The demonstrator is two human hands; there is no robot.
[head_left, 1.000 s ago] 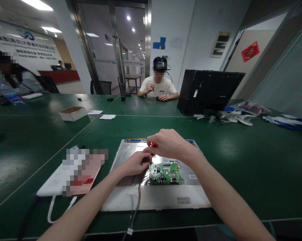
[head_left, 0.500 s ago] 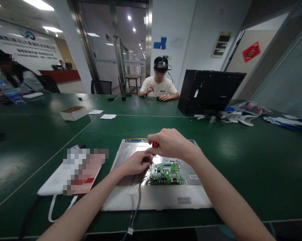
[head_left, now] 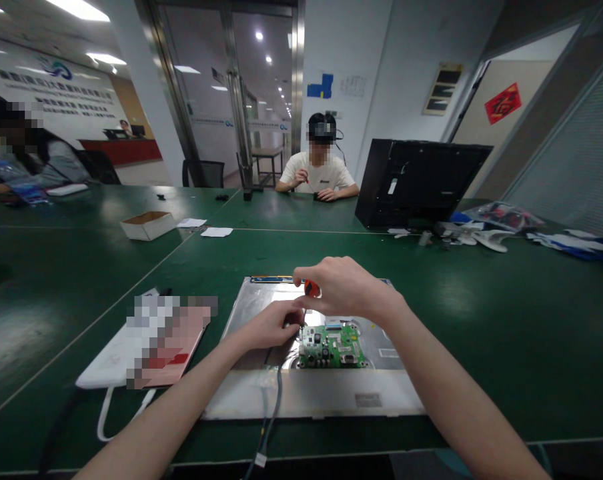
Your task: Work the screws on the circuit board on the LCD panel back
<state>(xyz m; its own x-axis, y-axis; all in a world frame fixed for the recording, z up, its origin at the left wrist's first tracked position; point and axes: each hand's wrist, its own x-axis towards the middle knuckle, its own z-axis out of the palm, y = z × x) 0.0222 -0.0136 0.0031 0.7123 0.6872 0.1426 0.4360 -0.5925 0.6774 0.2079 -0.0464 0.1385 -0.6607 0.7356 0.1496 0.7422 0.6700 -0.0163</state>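
Observation:
A silver display panel (head_left: 326, 393) lies back side up on the green table. On it sits a green circuit board (head_left: 331, 347). My right hand (head_left: 344, 287) is closed around the red-and-black handle of a screwdriver (head_left: 311, 289), held upright with its shaft down at the board's upper left corner. My left hand (head_left: 276, 325) rests on the panel at the board's left edge, its fingers curled together near the screwdriver tip. Whatever those fingers hold is hidden. A grey cable (head_left: 277, 407) runs from beneath my left hand over the panel's near edge.
Left of the panel lie a white power bank (head_left: 99, 367) and a pink phone-like slab (head_left: 181, 357), with a white cable. Farther off are an open cardboard box (head_left: 148, 227), papers (head_left: 216, 232) and a large black monitor casing (head_left: 421, 183). A person (head_left: 317, 167) sits opposite.
The screwdriver handle has turned slightly in my right hand, whose fingers have shifted a little. My left hand, the board and the panel stay in place.

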